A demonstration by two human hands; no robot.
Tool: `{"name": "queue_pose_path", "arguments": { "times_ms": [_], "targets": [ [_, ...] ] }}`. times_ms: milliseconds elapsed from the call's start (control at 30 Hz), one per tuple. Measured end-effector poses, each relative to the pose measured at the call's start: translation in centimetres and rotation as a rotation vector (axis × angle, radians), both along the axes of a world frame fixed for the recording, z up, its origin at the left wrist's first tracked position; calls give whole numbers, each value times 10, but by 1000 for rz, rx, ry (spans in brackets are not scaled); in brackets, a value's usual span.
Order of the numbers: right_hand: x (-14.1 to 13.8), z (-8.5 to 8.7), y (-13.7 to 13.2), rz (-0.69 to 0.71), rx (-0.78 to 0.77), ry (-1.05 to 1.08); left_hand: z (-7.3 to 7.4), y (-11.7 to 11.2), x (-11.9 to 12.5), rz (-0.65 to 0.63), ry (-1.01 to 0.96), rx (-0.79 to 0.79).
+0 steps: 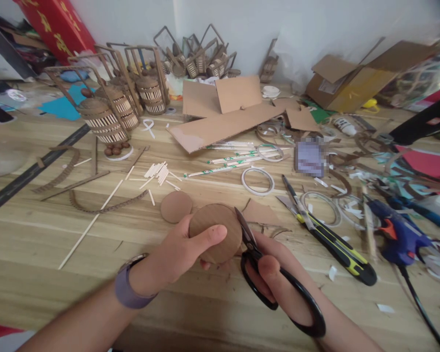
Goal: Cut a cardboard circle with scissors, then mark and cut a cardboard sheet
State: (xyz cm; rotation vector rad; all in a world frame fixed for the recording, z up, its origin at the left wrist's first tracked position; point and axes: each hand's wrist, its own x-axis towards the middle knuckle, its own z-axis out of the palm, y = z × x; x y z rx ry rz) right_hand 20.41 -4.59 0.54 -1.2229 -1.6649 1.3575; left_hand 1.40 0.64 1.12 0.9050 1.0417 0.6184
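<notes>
A round cardboard disc [201,222] is pinched in my left hand [185,247], the thumb lying across its face and the other fingers underneath. My right hand [278,278] has its fingers through the black handles of a pair of scissors [254,252]. The blades touch or nearly touch the disc's right edge. Just behind my left hand, a second cardboard disc [176,206] lies flat on the wooden table [95,278]. Beyond the scissors is a scrap of cardboard [260,212] with curved offcuts near it.
A yellow-and-black utility knife [337,244] and a blue glue gun [396,230] lie at the right. Rolls of tape [257,181], short sticks [157,172] and cardboard sheets [227,120] spread across the middle. Small handled baskets [102,120] stand at the back left.
</notes>
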Motion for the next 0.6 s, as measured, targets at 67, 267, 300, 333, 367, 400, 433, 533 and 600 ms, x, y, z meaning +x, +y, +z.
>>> {"name": "queue_pose_path", "arguments": {
  "times_ms": [67,267,300,333,367,400,433,533,600],
  "targets": [
    [0,0,0,-2,-28,19,1,0,0,26,27,-15],
    [0,-1,0,-22,-41,29,2,1,-1,31,59,-22],
    [0,-1,0,-23,-38,32,3,1,-1,31,65,-24],
    [0,-1,0,-25,-34,35,3,1,-1,27,67,-27],
    [0,-2,-1,-27,-32,39,4,1,-1,19,64,-29],
    [0,-2,-1,-28,-30,42,4,1,-1,10,54,-30],
    [0,-3,-1,-28,-30,43,5,1,-1,-2,41,-29],
    [1,-4,-2,-20,-39,38,6,1,0,-20,7,-20],
    [1,-5,-2,-20,-45,36,5,1,1,-4,10,-22]
  ]
}}
